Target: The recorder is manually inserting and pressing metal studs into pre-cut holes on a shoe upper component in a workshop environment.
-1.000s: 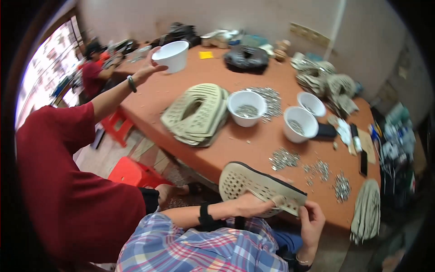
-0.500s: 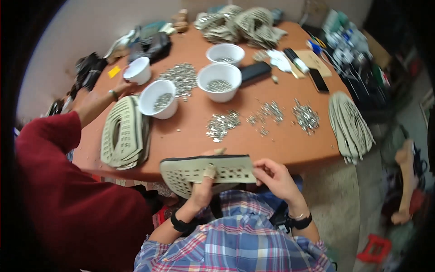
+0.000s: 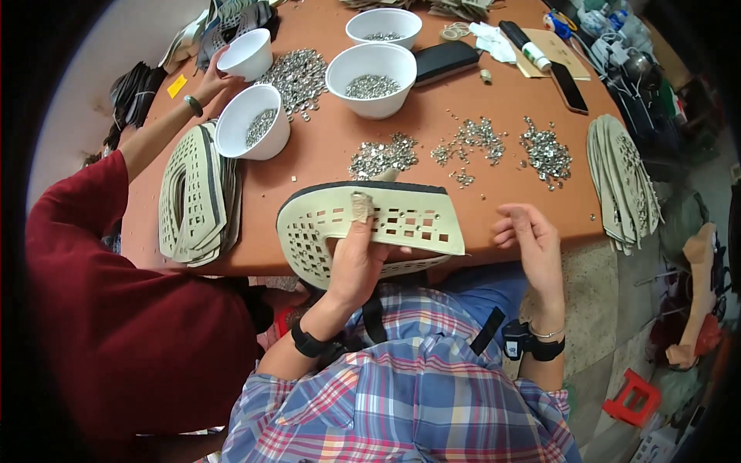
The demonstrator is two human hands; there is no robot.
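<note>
My left hand (image 3: 357, 266) grips a cream perforated shoe upper (image 3: 328, 199) in front of the table's near edge. Its thumb, wrapped in tan tape, presses on the upper's face. The piece is curved, dark along its top edge, with small metal studs among the square holes at its right end. To the right of it, my right hand (image 3: 540, 251) hangs apart from the upper, open, with fingers loosely bent and nothing visible in them. Beyond the upper lie small piles of shiny metal studs (image 3: 382, 157), (image 3: 546, 152) on the orange table (image 3: 309, 166).
White bowls (image 3: 370, 62) of studs stand farther back. A co-worker's hand (image 3: 212, 83) at left touches another white bowl (image 3: 247, 55) beside a large stud heap (image 3: 297, 81). Stacked uppers (image 3: 189, 193) lie at left, more uppers (image 3: 621, 181) at right. A phone (image 3: 569, 86) lies back right.
My right hand has left the upper's right end and moved right, its fingers loosening. The upper stays in my left hand, now turned slightly. The view has shifted.
</note>
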